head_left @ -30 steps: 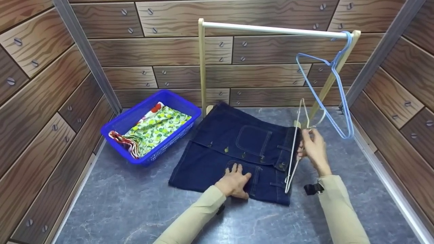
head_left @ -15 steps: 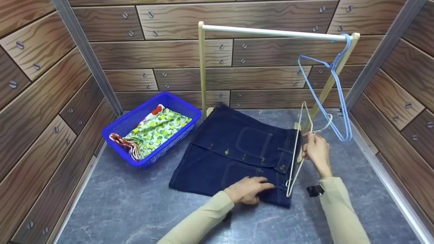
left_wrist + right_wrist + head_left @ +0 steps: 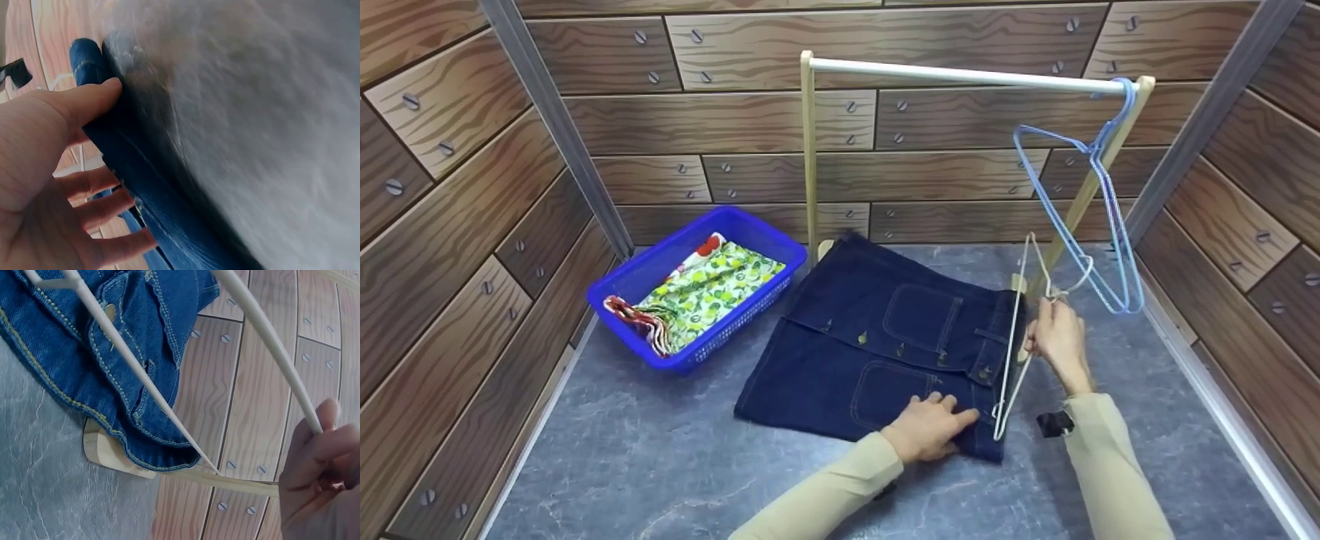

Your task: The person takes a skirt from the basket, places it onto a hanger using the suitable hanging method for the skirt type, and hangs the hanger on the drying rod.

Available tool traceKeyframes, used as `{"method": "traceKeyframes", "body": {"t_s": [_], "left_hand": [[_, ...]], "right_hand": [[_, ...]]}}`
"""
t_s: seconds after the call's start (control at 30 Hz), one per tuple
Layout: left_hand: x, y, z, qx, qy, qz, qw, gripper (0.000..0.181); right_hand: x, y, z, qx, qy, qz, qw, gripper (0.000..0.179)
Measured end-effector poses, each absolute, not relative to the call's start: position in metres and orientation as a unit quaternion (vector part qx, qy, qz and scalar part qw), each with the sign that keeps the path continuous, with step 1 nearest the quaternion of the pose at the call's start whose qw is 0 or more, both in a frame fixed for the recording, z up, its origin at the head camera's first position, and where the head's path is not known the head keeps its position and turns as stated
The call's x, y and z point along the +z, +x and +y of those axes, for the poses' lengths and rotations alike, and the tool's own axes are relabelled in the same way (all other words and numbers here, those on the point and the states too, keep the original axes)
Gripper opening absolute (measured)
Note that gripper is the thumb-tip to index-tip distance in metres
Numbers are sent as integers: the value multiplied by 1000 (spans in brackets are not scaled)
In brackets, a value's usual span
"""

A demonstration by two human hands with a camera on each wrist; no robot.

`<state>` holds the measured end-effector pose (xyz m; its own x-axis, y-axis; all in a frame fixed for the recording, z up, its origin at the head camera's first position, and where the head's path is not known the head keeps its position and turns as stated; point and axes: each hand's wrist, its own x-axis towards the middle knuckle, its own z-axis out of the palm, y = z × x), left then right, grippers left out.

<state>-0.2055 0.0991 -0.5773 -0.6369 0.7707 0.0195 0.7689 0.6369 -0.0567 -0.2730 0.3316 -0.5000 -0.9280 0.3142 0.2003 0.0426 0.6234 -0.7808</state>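
A dark blue denim skirt (image 3: 825,367) with a button front lies on the grey tabletop, its waistband to the right. Over its lower edge, near the waistband, rests my left hand (image 3: 928,429). In the left wrist view the thumb lies at the denim edge (image 3: 163,208), the other fingers fairly straight and spread. My right hand (image 3: 1059,337) grips a white hanger (image 3: 1011,345) near its hook, to the right of the skirt. The hanger stands on its side along the waistband, one arm crossing in front of the opening. The right wrist view shows fingers (image 3: 332,444) curled round the white wire.
A wooden rack with a white rail (image 3: 960,73) stands behind the skirt. Blue hangers (image 3: 1110,202) hang at its right end. At left is a blue basket (image 3: 619,274) holding folded patterned cloth (image 3: 712,289). Wood-patterned walls (image 3: 960,176) enclose the table.
My left hand has slid right across the skirt towards the waistband, its fingers no longer spread flat on the pocket. My right hand and the hanger have shifted slightly; the skirt stays put.
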Motion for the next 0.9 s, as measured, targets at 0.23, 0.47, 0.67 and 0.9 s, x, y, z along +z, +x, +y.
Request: {"method": "traceKeyframes", "body": {"t_s": [0.23, 0.47, 0.67, 0.9], "left_hand": [[-581, -202, 108, 39, -399, -915, 40, 52], [-584, -202, 117, 42, -362, -930, 43, 43], [-577, -219, 114, -88, -314, -945, -1, 33], [-570, -243, 97, -310, -270, -912, 1, 33]], "right_hand": [[-495, -274, 333, 459, -127, -867, 147, 47], [-491, -276, 338, 419, -163, -880, 150, 64], [-490, -276, 337, 454, -114, -862, 196, 51], [-497, -278, 336, 376, -69, -889, 251, 49]]}}
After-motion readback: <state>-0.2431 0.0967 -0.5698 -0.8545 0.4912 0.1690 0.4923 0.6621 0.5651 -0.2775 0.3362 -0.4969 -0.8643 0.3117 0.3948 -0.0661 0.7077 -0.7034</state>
